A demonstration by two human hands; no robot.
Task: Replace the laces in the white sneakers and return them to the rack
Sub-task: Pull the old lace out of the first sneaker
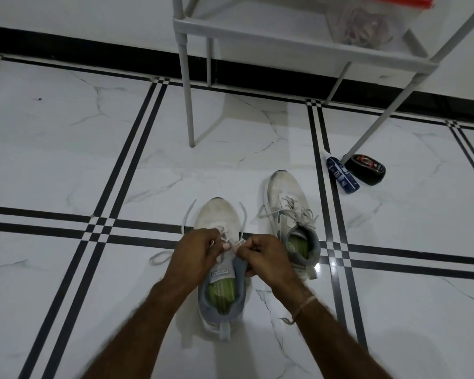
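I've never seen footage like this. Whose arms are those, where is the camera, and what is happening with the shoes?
No machine here: a person wears one camera on the head, looking down, so the arms coming in from the bottom are their own. The left hand and right hand each pinch the white lace of the near sneaker, which stands on the tiled floor. The second sneaker stands to its right, its laces loose, untouched. Beyond is a white rack, and by one of its legs lie a blue bottle and a black container.
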